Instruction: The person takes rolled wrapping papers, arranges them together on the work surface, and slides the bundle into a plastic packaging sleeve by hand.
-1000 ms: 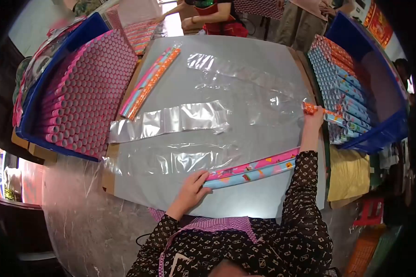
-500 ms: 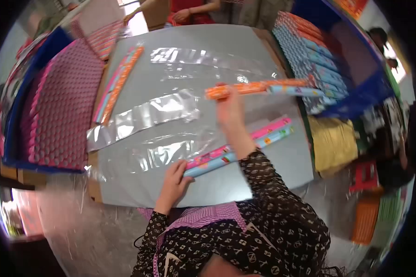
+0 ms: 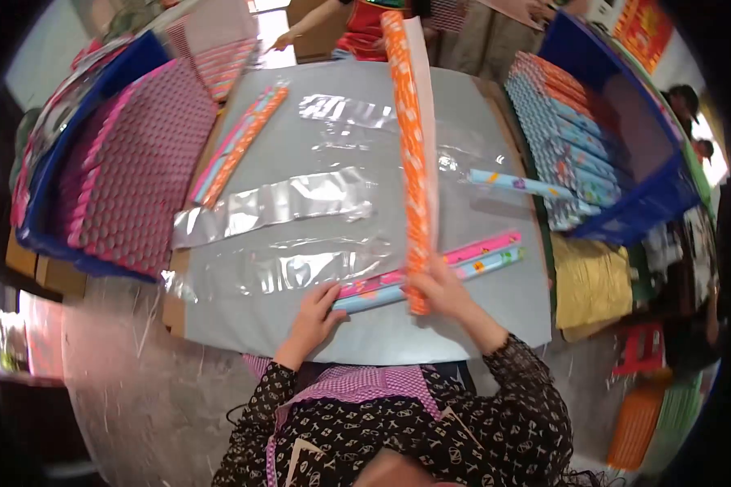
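Note:
My left hand (image 3: 307, 325) is closed around the left ends of a pink patterned wrapping paper roll (image 3: 491, 246) and a light-blue patterned wrapping paper roll (image 3: 374, 301), which lie side by side on the table. My right hand (image 3: 447, 294) grips the lower end of an orange wrapping paper roll (image 3: 414, 170) with white spots. This roll points away from me and crosses over the other two. Along its right side shows a pale strip, perhaps a loose paper edge. Clear plastic sleeves (image 3: 260, 215) lie flat beyond my left hand.
A small bundle of rolls (image 3: 244, 146) lies at the table's left, and a single light-blue roll (image 3: 520, 184) at the right. Blue crates (image 3: 662, 191) full of rolls flank both sides. Pink rolls (image 3: 138, 162) fill the left one. Another person's arm (image 3: 317, 20) shows across the table.
My right hand has brought the orange roll from the right side towards me, turning it lengthwise over the pink and light-blue rolls. My left hand stays at their ends.

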Demonstrator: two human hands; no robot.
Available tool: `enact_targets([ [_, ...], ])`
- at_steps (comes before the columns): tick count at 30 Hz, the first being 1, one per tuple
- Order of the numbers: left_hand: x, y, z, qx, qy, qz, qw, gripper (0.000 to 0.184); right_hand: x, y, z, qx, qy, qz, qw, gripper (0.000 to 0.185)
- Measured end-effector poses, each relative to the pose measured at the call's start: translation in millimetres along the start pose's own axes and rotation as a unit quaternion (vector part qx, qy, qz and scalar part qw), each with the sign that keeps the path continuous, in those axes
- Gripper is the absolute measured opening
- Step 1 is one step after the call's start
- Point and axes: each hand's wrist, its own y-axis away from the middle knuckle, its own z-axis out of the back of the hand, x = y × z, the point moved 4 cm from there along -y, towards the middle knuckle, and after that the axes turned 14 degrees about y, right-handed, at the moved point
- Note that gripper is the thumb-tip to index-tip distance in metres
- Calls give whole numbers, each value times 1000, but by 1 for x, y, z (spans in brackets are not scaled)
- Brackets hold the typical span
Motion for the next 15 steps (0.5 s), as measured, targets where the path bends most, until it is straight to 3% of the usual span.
enact_targets([
  [2,-3,-1,-1,19,-30,-34,999,55,-2,26,28,55,65,-31,996,41],
  [4,-4,-1,1,6,-40,-27,999,53,-28,44,55,6,198,124,972,48],
  [6,-6,0,-1,16,-60,-29,998,53,-45,62,79,-14,334,165,928,51],
  [10,-8,0,-1,9,-75,-15,997,54,-48,99,105,21,328,114,937,45],
  [12,-8,1,-2,-4,-35,-10,999,53,-51,112,116,52,358,25,932,48],
  [15,-11,-5,-2,9,-4,-1,1000,46,-72,127,140,70,418,65,903,52],
])
